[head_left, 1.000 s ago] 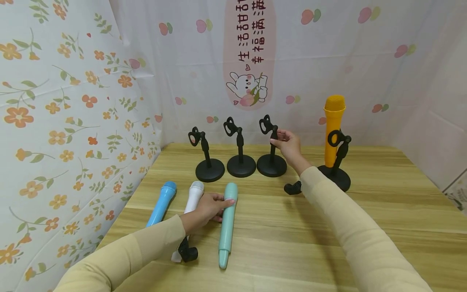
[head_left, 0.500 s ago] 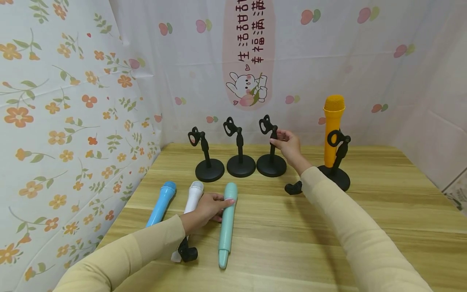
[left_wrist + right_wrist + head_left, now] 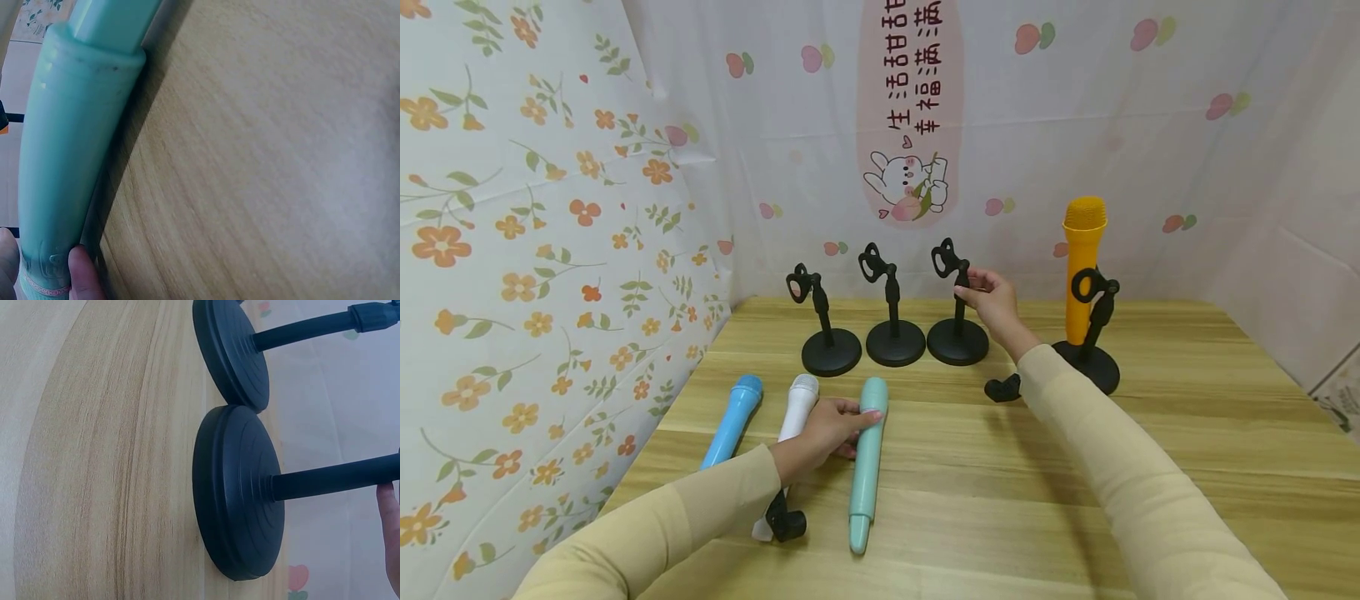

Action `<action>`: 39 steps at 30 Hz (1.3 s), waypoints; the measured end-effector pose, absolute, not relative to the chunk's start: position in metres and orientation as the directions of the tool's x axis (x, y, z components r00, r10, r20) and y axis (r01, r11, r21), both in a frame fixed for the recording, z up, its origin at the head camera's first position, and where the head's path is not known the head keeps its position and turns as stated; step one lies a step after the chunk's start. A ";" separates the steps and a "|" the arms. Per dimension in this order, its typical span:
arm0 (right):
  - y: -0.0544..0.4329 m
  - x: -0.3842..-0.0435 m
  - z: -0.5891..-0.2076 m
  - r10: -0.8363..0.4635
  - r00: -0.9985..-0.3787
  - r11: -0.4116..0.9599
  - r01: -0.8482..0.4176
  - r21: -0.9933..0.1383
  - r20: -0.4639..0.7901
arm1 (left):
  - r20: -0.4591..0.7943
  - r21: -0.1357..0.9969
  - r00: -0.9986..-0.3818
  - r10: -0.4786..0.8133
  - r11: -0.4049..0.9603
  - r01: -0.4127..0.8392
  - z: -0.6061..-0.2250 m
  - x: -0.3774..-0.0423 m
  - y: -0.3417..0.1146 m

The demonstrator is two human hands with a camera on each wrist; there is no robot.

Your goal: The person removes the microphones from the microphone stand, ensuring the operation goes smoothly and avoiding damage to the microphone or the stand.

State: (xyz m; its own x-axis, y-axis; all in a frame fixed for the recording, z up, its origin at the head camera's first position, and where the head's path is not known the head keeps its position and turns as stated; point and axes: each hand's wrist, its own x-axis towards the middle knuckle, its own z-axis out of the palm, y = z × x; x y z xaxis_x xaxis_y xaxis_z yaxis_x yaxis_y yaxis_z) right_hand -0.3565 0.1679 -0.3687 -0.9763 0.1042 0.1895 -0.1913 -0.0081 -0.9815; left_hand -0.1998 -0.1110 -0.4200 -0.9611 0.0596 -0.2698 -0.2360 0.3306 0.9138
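My left hand (image 3: pixel 827 433) grips a mint-green microphone (image 3: pixel 867 475) near its head, thumb on one side and fingers on the other. In the left wrist view the green microphone (image 3: pixel 72 150) runs lengthwise close over the wood, with fingertips at its grille end. At the back, my right hand (image 3: pixel 994 304) pinches the upright pole of a black microphone stand (image 3: pixel 958 340). The right wrist view shows that stand's round base (image 3: pixel 240 494) flat on the table and a fingertip (image 3: pixel 389 509) against the pole. Its clip at the top is unoccupied.
Two more black stands (image 3: pixel 895 340) (image 3: pixel 831 350) line up to the left. A yellow microphone (image 3: pixel 1081 275) stands upright by another stand (image 3: pixel 1101 321) at right. Blue (image 3: pixel 730 423) and white (image 3: pixel 799 408) microphones lie at left. Small black pieces (image 3: pixel 1002 388) (image 3: pixel 788 523) lie near both forearms.
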 end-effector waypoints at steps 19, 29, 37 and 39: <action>0.170 -0.354 -0.370 0.110 -0.977 -0.045 -0.191 -0.981 0.185 | -0.294 0.905 -0.955 0.048 0.336 -0.262 -0.417 -0.198 -0.112; 0.172 -0.351 -0.369 0.091 -0.977 -0.048 -0.197 -0.979 0.192 | -0.316 0.901 -0.948 0.026 0.321 -0.291 -0.411 -0.197 -0.112; 0.181 -0.345 -0.369 0.061 -0.977 0.051 -0.202 -0.978 0.205 | -0.313 0.897 -0.950 0.004 0.331 -0.294 -0.407 -0.199 -0.115; 0.184 -0.343 -0.370 0.058 -0.976 0.061 -0.204 -0.977 0.208 | -0.308 0.897 -0.951 0.001 0.335 -0.290 -0.406 -0.200 -0.116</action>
State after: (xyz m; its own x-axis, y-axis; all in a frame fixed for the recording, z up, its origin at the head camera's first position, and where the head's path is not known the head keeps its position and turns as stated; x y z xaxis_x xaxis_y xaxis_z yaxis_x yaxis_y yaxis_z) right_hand -0.3430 0.1836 -0.3702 -0.9764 0.0584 0.2079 -0.2043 0.0614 -0.9770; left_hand -0.1999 -0.1161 -0.4060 -0.9514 0.0006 -0.3080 -0.2901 0.3345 0.8966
